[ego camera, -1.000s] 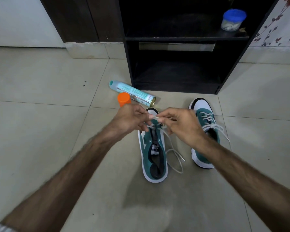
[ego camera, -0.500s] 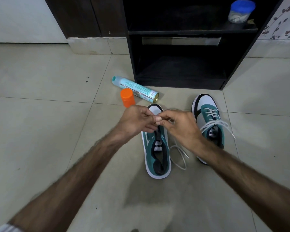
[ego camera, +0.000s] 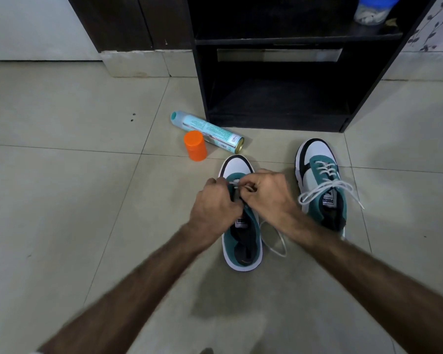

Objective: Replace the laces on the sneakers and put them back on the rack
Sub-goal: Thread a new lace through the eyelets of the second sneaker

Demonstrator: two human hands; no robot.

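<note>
Head view is showing both hands, left [ego camera: 216,203] and right [ego camera: 269,194], pinching the lace [ego camera: 237,186] over the near sneaker [ego camera: 242,241], its long axis pointing far toward the rack [ego camera: 274,118].

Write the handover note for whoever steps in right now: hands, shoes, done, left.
Left hand and right hand both pinch the white lace at the front eyelets of the near sneaker; its loose end trails on the floor beside it.
Far sneaker stands to the right, laced and tied.
Rack stands behind, its lower shelf holding no shoes.
Done: one sneaker laced.
Left: finish lacing the near one, tie it, shelve both.
</note>
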